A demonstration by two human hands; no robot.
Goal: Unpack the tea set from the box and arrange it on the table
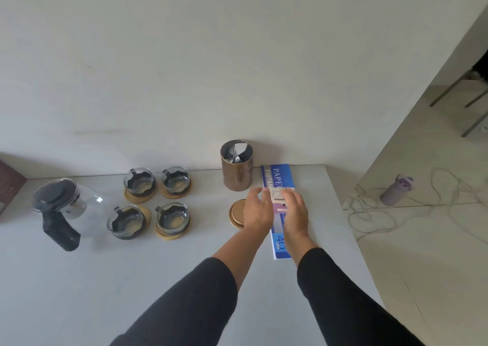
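A glass teapot (79,203) with a black lid and handle stands at the table's left. To its right, several glass cups (171,215) with black sleeves rest on round wooden coasters. A bronze tea canister (237,172) stands open at the back, foil packets inside. Its gold lid (236,213) lies flat on the table in front of it. My left hand (257,211) and my right hand (295,208) meet over a flat blue box (278,242) and together hold a small pale packet (276,196) between the fingers.
The grey table (132,279) ends at the right, just past the blue box, with tiled floor beyond. On the floor are a purple bottle (397,190) and loose cables (369,213). A brown object (9,184) is at the far left. A white wall runs behind the table.
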